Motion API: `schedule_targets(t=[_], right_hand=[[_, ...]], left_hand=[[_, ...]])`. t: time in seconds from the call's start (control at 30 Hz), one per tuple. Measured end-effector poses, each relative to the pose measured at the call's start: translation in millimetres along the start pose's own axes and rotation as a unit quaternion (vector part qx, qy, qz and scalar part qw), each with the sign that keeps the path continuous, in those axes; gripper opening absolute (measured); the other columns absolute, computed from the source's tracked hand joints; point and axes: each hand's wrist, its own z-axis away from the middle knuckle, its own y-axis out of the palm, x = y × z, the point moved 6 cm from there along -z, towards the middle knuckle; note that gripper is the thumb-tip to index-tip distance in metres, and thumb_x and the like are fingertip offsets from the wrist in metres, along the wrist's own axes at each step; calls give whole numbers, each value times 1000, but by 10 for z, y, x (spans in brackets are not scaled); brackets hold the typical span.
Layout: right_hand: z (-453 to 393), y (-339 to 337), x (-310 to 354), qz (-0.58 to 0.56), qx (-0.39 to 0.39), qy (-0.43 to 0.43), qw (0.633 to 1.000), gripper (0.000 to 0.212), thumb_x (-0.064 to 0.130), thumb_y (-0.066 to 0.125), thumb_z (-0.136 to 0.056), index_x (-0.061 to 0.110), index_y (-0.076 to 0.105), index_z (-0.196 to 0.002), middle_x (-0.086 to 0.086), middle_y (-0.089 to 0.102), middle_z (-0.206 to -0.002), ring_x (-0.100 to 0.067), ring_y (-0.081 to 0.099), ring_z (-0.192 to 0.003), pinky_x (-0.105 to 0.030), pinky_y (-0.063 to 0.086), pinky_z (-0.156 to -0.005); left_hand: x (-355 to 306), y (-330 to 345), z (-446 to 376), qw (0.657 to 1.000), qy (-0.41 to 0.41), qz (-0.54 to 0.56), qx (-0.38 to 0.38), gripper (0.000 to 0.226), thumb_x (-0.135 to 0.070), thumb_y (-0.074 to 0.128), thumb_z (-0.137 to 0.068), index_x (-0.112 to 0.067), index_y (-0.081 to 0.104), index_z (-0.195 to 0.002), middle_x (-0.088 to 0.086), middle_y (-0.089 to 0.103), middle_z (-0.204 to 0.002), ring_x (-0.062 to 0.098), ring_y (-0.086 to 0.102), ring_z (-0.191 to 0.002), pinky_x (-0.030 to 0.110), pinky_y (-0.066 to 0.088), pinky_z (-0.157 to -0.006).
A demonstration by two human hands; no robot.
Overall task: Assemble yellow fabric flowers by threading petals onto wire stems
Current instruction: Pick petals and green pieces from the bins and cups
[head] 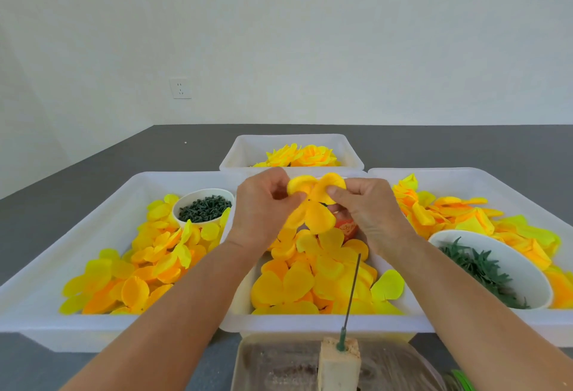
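Grey tabletop (108, 158) carries white plastic trays; above the middle tray (310, 325), left hand (263, 207) and right hand (369, 207) each pinch the yellow fabric petal piece (316, 214) between them, beyond the upright wire stem (352, 291)

Yellow fabric petal piece (314, 204): multi-lobed, orange-tinged, small hole near centre, held aloft over middle tray, pinched at upper lobes from both sides. Wire stem (352, 293): thin, dark, green base, standing near upright in pale foam block (339, 362) at near bench edge, bare. Loose petals (313, 279): heaped in middle tray below held piece. Finished yellow flowers (299, 155): lying in far tray.
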Motion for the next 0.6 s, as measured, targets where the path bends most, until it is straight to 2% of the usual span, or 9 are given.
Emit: schedule_targets(t=[0.07, 0.13, 0.2, 0.27, 0.33, 0.37, 0.43, 0.53, 0.6], right_hand=[[0, -64, 84, 145, -57, -84, 984, 29, 22, 66, -86, -2, 69, -70, -10, 65, -59, -11, 55, -52, -19, 41, -52], [19, -82, 132, 181, -75, -126, 973, 36, 23, 68, -84, -7, 64, -66, -20, 61, -60, -14, 47, -52, -19, 34, -48], [19, -76, 133, 170, -66, -135, 974, 38, 21, 69, -83, -11, 59, -65, -23, 55, -57, -12, 42, -50, -18, 31, -47], [5, -37, 103, 75, -20, -106, 991, 36, 20, 71, -81, -11, 60, -67, -18, 50, -58, -16, 43, -54, -22, 35, -50], [9, 36, 58, -79, 41, -41, 995, 25, 24, 72, -76, 1, 68, -68, -12, 61, -61, -19, 54, -55, -23, 45, -50], [21, 62, 48, -124, 59, -19, 990, 22, 28, 72, -71, 5, 71, -70, -10, 67, -64, -19, 60, -57, -24, 50, -50], [30, 70, 33, -125, 63, -13, 990, 25, 31, 73, -66, 7, 71, -72, -11, 71, -69, -18, 64, -60, -25, 53, -54], [35, 50, 51, -9, 39, -53, 998, 31, 27, 77, -72, -3, 67, -73, -23, 67, -72, -22, 59, -60, -32, 48, -56], [33, 79, 30, 15, 57, -47, 997, 26, 25, 77, -73, 0, 69, -73, -18, 69, -72, -20, 61, -60, -30, 49, -55]], left_hand=[[-84, 56, 38, 991, 80, -111, 6, 32, -7, 72, -76, -11, 47, -56, 15, 48, -55, 28, 44, -56, 37, 40, -57], [-64, 60, 26, 988, 87, -126, 2, 38, -10, 73, -77, -19, 43, -55, 4, 43, -51, 19, 41, -52, 30, 36, -54], [-6, 34, -2, 996, 35, -78, 9, 32, -13, 73, -77, -20, 48, -58, -3, 42, -52, 9, 36, -50, 21, 32, -51], [82, 22, -10, 995, -60, 66, 37, 14, -13, 74, -76, -5, 62, -73, 11, 58, -64, 15, 50, -61, 28, 42, -58], [175, 64, 32, 957, -174, 219, 80, 27, -18, 72, -72, 0, 67, -91, 21, 68, -88, 29, 61, -77, 36, 51, -68], [192, 96, 55, 943, -200, 249, 98, 28, -20, 70, -72, -2, 68, -94, 21, 69, -93, 31, 63, -81, 38, 53, -71], [149, 117, 48, 956, -172, 218, 100, 16, -22, 68, -79, -10, 69, -89, 17, 70, -91, 28, 64, -81, 39, 53, -73], [95, 103, 42, 972, -137, 172, 85, 24, -42, 71, -67, -20, 70, -77, 5, 68, -80, 18, 61, -75, 34, 52, -66], [87, 98, 34, 975, -127, 161, 89, 15, -35, 73, -69, -20, 70, -71, 0, 66, -70, 14, 58, -69, 29, 49, -62]])
